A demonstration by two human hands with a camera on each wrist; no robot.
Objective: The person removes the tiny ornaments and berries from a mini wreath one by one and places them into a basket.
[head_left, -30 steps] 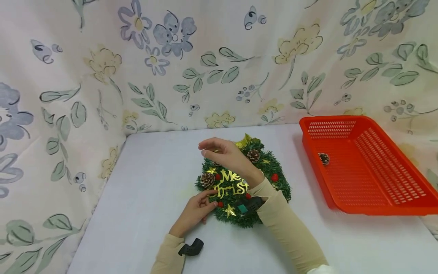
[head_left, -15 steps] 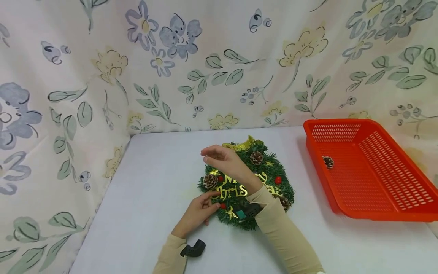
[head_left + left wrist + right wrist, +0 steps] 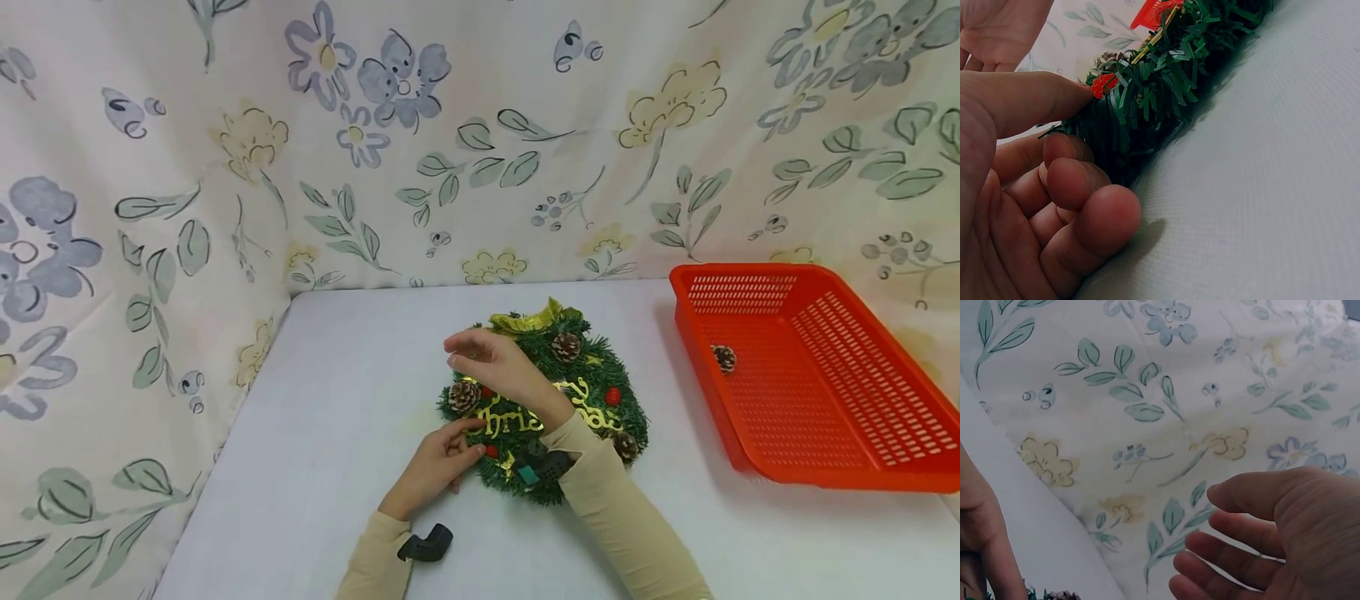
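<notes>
A green Christmas wreath (image 3: pixel 626 383) lies on the white table, trimmed with pine cones (image 3: pixel 567 346), red berries (image 3: pixel 613 396), a gold ribbon (image 3: pixel 528 322) and gold lettering (image 3: pixel 510 422). At its lower left edge, my left hand (image 3: pixel 431 467) pinches the wreath. The left wrist view has the thumb on the greenery beside a red berry (image 3: pixel 1105 85), the other fingers curled at the underside. Over the wreath hovers my right hand (image 3: pixel 502 365), fingers loosely bent and holding nothing. That hand and its forearm cover part of the lettering. In the right wrist view, thumb and fingers (image 3: pixel 1238 556) stand apart.
To the right stands a red plastic basket (image 3: pixel 817 392) with slotted sides and a pine cone (image 3: pixel 724 358) inside. A floral curtain (image 3: pixel 480 142) hangs behind and left of the white table (image 3: pixel 360 358). Each wrist carries a black camera (image 3: pixel 426 543).
The whole head view has shifted slightly right and down. Relative to the wreath, my right hand has come a little lower and nearer; my left hand keeps its grip on the edge.
</notes>
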